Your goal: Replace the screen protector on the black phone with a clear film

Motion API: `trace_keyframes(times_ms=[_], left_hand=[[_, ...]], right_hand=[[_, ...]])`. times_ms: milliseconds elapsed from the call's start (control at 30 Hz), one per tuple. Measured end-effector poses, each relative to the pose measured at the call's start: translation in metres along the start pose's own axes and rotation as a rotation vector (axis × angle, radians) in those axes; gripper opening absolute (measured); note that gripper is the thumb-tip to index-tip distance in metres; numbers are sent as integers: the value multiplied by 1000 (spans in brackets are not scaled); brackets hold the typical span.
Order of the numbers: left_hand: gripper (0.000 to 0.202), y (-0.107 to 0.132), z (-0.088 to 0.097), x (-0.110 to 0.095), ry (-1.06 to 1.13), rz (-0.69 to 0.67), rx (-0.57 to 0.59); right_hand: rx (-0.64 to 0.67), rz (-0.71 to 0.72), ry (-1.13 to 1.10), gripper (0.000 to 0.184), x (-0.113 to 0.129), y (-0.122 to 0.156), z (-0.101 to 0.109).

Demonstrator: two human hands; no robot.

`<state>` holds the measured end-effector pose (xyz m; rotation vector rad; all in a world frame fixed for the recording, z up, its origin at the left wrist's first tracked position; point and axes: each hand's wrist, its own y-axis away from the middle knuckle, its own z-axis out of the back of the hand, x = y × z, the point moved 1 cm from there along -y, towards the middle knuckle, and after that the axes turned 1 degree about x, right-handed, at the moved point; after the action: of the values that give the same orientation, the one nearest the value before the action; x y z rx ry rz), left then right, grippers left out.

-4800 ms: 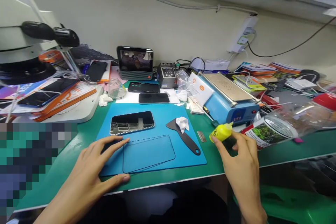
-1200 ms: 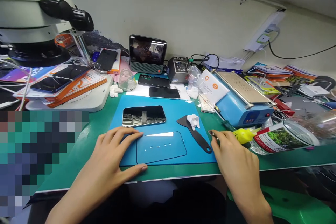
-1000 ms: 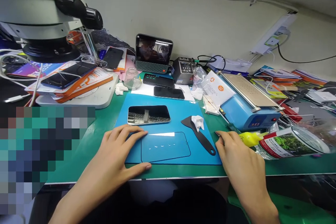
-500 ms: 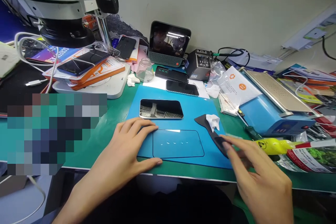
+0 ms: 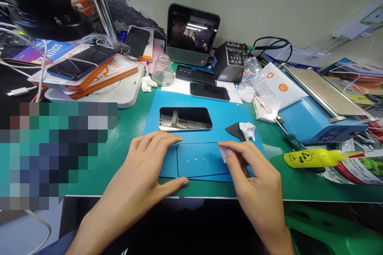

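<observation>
A clear phone screen glass (image 5: 197,167) with a thin black border lies on the blue mat (image 5: 149,125); several clear drops form a row along it. My left hand (image 5: 146,163) is open around its left end, thumb at the front corner, fingers at the back; contact is unclear. My right hand (image 5: 254,179) pinches a small whitish piece (image 5: 223,154) over the glass's right end, hiding that end. Behind the glass lies a dark-screened phone (image 5: 185,118). Right of it are a black pointed tool (image 5: 235,130), partly behind my right hand, and crumpled white tissue (image 5: 247,130).
A microscope (image 5: 48,16) overhangs the left, near stacked boxes (image 5: 104,73). Behind the mat stand a glass jar (image 5: 163,71), another phone (image 5: 209,91) and a display (image 5: 191,34). A blue machine (image 5: 320,121) and a yellow bottle (image 5: 311,158) occupy the right.
My right hand has moved left from the black tool's handle to the glass's right end, with the whitish piece now showing at its fingertips. My left hand stays by the glass. The camera view has shifted.
</observation>
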<state>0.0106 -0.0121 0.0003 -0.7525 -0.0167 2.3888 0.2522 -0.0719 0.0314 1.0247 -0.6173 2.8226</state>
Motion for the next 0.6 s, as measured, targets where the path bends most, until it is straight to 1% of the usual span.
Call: trace_keyframes(times_ms=[67, 133, 200, 300, 333, 400, 467, 533, 600], left_hand=[[67, 1, 0, -1, -6, -1, -6], [67, 1, 0, -1, -5, 16, -5], [68, 2, 0, -1, 4, 34, 4], [69, 1, 0, 1, 8, 49, 8], [69, 1, 0, 1, 6, 51, 8], [68, 1, 0, 2, -3, 45, 9], [67, 1, -1, 3, -18, 21, 8], [65, 2, -1, 3, -33, -11, 4], [66, 2, -2, 3, -42, -28, 1]], right_hand=[[-11, -70, -50, 17, -7, 4, 6], [8, -128, -112, 25, -11, 6, 9], [36, -123, -126, 29, -12, 7, 10], [11, -70, -80, 22, -13, 5, 11], [-3, -78, -74, 19, -14, 3, 12], [-16, -157, -96, 15, -18, 0, 15], [-8, -258, -139, 15, -23, -4, 18], [5, -329, -185, 21, -28, -9, 21], [39, -358, -240, 28, -32, -15, 24]])
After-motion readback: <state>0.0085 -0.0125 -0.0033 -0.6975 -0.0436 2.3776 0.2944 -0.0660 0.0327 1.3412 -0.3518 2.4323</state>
